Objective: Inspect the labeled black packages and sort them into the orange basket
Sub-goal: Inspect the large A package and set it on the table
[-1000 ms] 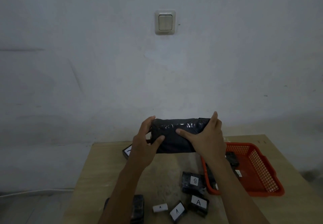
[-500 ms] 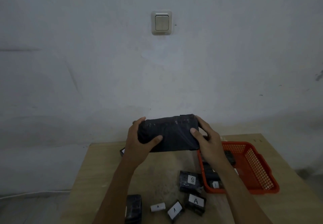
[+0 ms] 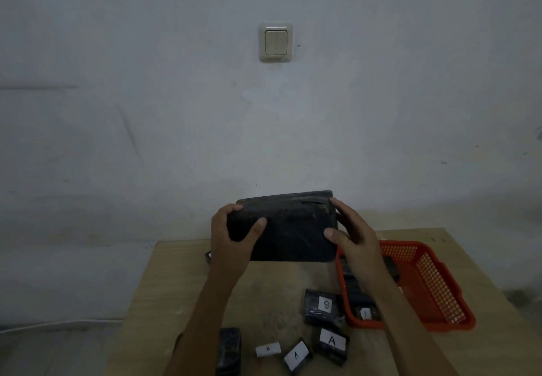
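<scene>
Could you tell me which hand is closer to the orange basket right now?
Right. The right hand holds the large black package just above the orange basket's near-left corner; the left hand grips the package's far end.

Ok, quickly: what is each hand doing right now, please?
Left hand: closed on the left end of the big black package.
Right hand: closed on its right end.

Both forearms are reaching up from the frame's lower centre; the left hand (image 3: 231,236) and right hand (image 3: 353,233) are gripping the black package (image 3: 289,229) (thumbs facing the camera).
</scene>
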